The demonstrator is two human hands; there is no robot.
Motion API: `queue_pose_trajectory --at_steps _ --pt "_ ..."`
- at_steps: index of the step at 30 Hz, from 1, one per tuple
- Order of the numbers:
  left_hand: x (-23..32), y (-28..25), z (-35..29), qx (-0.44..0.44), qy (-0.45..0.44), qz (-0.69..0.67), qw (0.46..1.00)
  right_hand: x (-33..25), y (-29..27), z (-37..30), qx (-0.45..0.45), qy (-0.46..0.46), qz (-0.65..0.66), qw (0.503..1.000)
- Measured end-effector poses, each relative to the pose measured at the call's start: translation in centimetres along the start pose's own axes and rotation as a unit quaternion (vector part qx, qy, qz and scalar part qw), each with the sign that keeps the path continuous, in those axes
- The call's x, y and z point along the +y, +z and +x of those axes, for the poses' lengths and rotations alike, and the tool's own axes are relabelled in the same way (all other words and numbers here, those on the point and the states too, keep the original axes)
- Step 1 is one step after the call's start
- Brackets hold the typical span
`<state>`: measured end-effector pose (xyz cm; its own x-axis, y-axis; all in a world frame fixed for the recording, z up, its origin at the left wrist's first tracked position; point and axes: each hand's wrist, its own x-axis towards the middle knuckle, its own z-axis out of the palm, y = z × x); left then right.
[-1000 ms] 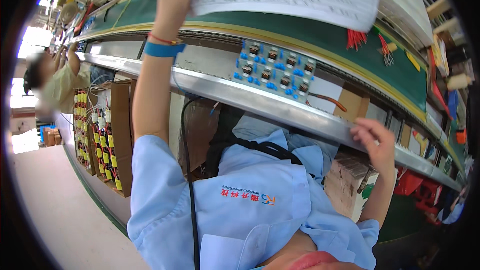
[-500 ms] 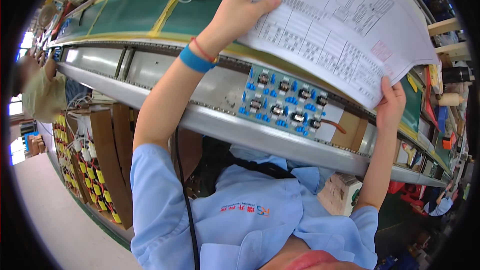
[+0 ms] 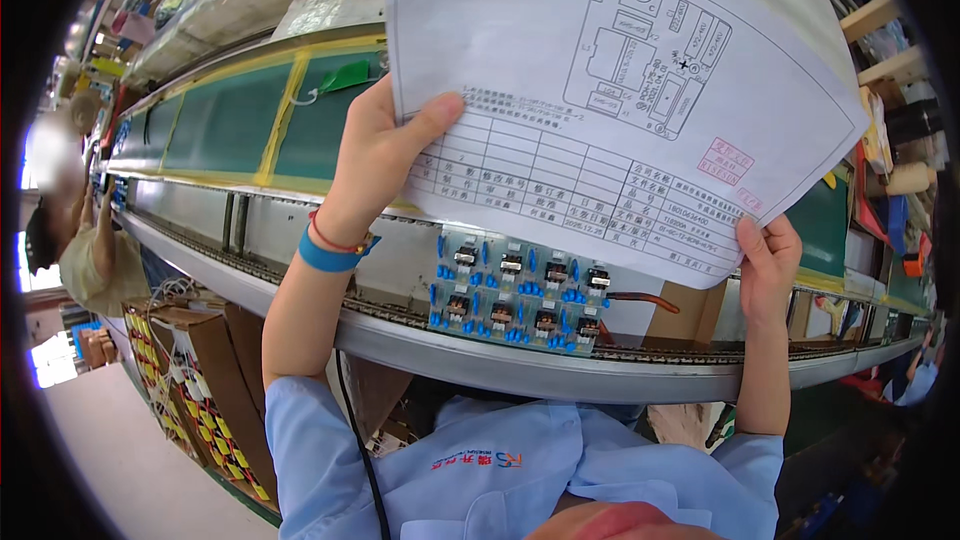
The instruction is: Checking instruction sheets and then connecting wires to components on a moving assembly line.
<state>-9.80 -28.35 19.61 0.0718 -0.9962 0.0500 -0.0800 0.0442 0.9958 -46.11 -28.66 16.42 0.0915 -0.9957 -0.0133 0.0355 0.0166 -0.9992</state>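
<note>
A large white paper sheet (image 3: 520, 50) with a printed layout drawing, a table and a red stamp is stretched between my two hands. My left hand (image 3: 395, 145) pinches its left edge, thumb on the front; a blue band and a red cord circle that wrist. At the lower right corner, my right hand (image 3: 768, 265) grips the sheet between thumb and fingers. Below the paper, a circuit board panel (image 3: 515, 290) with black-and-white transformers and blue components lies across the rails of the line. The sheet's lower edge hangs just above the panel; neither hand touches it.
A green conveyor belt (image 3: 225, 125) with yellow tape runs behind the metal rail (image 3: 480, 365). A green tag (image 3: 345, 76) lies on it. Cardboard boxes (image 3: 205, 365) with yellow parts stand at lower left. Another person (image 3: 95, 260) is at far left. A brown tool handle (image 3: 645, 300) lies beside the panel.
The sheet has turned flatter toward me and shifted left and down in view, so its drawing shows more fully. My left hand moved left and down with it; both hands keep hold.
</note>
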Motion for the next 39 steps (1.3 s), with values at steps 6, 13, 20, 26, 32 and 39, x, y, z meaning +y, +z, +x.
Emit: queue_pose_trajectory --at_steps 6,13,20,26,32,39 --pt "-0.3 0.3 -0.1 0.011 -0.020 -0.022 0.999 -0.4 0.0 -0.6 -0.019 0.010 0.015 1.000" --pt "0.1 0.0 -0.3 0.043 0.001 -0.031 0.999 -0.4 0.4 -0.9 -0.040 0.010 0.012 0.999" --pt "0.1 0.1 -0.6 0.051 0.013 -0.038 0.998 -0.9 0.3 -1.3 -0.042 -0.005 0.007 0.999" --pt "0.6 0.2 -0.9 0.051 0.027 -0.052 0.997 -1.1 0.5 -1.4 -0.038 -0.004 0.008 0.999" --pt "0.5 0.1 -0.8 0.055 0.037 -0.037 0.997 -1.0 0.5 -1.1 -0.032 0.000 0.000 0.999" --pt "0.8 0.1 -0.9 0.057 0.035 -0.045 0.997 -1.2 0.8 -1.2 -0.041 0.001 0.004 0.999"
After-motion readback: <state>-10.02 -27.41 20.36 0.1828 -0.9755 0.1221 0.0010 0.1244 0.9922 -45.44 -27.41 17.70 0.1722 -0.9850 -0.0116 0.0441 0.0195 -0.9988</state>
